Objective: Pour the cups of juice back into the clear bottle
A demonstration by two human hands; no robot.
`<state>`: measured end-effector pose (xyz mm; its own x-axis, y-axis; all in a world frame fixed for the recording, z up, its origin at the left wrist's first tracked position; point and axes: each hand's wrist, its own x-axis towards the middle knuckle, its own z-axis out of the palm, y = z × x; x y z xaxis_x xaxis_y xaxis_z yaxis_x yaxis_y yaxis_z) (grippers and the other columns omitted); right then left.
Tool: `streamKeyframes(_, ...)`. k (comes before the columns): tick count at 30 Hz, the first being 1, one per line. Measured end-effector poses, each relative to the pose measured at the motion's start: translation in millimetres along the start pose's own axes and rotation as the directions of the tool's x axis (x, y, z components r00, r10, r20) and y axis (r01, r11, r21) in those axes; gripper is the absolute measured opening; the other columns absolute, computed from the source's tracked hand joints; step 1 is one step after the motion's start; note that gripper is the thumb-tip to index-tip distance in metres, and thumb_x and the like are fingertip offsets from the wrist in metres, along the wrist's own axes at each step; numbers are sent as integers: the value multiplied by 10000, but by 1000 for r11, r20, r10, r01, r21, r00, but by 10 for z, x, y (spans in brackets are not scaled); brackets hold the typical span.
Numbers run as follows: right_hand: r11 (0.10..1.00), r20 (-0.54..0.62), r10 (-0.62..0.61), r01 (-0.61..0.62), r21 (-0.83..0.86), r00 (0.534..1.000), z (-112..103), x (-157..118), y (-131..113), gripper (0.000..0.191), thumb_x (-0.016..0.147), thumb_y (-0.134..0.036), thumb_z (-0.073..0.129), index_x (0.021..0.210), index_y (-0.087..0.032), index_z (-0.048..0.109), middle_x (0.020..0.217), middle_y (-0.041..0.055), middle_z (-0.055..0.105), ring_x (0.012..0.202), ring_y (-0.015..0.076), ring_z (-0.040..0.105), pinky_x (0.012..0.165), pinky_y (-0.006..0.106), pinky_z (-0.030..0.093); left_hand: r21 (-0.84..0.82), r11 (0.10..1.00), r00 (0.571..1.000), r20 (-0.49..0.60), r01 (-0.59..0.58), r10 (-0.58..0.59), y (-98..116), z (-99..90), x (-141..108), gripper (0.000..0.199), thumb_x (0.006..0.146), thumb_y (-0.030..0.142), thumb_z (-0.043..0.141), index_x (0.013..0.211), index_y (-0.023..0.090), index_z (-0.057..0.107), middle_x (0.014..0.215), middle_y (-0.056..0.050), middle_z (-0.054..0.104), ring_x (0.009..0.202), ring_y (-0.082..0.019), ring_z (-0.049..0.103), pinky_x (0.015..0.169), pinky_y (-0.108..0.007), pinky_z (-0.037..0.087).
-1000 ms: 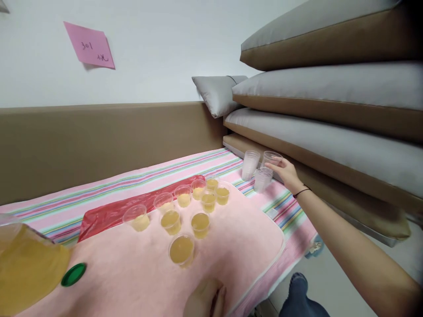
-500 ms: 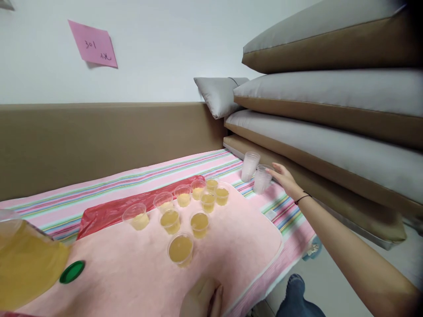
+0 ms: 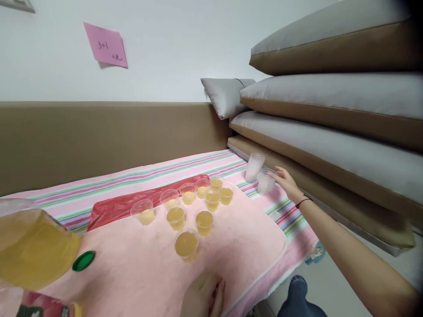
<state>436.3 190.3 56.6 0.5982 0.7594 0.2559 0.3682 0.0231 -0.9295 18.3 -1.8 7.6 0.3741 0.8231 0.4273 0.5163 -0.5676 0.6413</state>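
Note:
My right hand [image 3: 287, 184] reaches to the far right with its fingers stretched out. Their tips touch or overlap the rim of the nearer stack of clear plastic cups [image 3: 265, 185]; a second stack of cups [image 3: 254, 169] leans just behind it. Curled closed over the pink mat [image 3: 142, 273] at the bottom is my left hand [image 3: 203, 294], with nothing visible in it. Several clear cups of yellow liquid stand between my hands, the nearest cup [image 3: 186, 244] close to my left hand. On the left, a large clear jug [image 3: 36, 246] of yellow liquid is partly out of view.
A green cap [image 3: 83, 260] lies beside the jug. Red plastic film [image 3: 132, 202] runs behind the cups, on a striped cloth [image 3: 178, 169]. Thick grey-brown cushions [image 3: 330, 97] are stacked at the right, and a pink note [image 3: 106, 45] sticks to the wall.
The view has shifted slightly to the left, so more of the jug and its label shows. My right hand is a touch closer to the nearer cup stack; my left hand stays curled.

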Motion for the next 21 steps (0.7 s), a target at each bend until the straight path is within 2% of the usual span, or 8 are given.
streamKeyframes(5,999,36,-43,43,-3,998,7,-51,-63,611,603,-576,781,1060,-179,700,1243,150,665,1232,360,555,1041,496,421,15,998,996,56,-65,64,6,-71,26,260,992,264,397,776,215,533,665,5,598,586,-117,570,543,-202,399)
streamKeyframes(7,998,16,-67,67,5,998,-2,-85,-103,656,631,-566,766,1158,-188,670,1319,153,626,1282,353,522,1065,496,403,10,997,995,71,-74,73,6,-90,33,242,983,241,401,779,213,528,670,5,600,588,-114,572,544,-198,402)
streamKeyframes(10,991,-40,-131,132,16,991,-47,-98,-198,689,701,-560,719,1291,-226,596,1437,121,544,1366,295,453,1130,442,348,-3,997,993,89,-75,75,6,-106,37,238,981,232,392,780,208,518,681,1,600,601,-115,577,551,-198,407)
streamKeyframes(13,986,-71,-168,169,1,983,-102,-46,-285,620,740,-557,689,1265,-235,613,1426,100,558,1359,269,466,1152,411,326,-18,998,992,110,-63,65,19,-118,40,242,987,241,385,793,206,526,693,-4,605,615,-117,585,557,-200,410)
streamKeyframes(16,991,-62,-129,128,-25,990,-112,9,-273,517,731,-528,693,1142,-214,673,1353,120,616,1292,299,530,1122,445,368,-20,999,991,123,-49,52,37,-128,39,253,991,252,383,790,206,530,689,-4,600,611,-118,580,552,-203,406)
streamKeyframes(19,998,-26,-57,56,-42,998,-74,21,-167,434,686,-495,721,1004,-200,709,1194,140,698,1154,325,622,1012,464,472,-20,999,990,133,-44,46,41,-135,35,256,992,260,377,804,205,542,692,-5,601,610,-119,577,550,-204,405)
streamKeyframes(21,999,-10,-24,23,-49,1000,-47,16,-110,435,666,-496,730,982,-198,710,1112,135,722,1096,329,648,948,462,514,-18,999,991,133,-34,36,41,-140,35,261,993,265,375,808,204,548,697,-6,605,615,-120,581,554,-205,408)
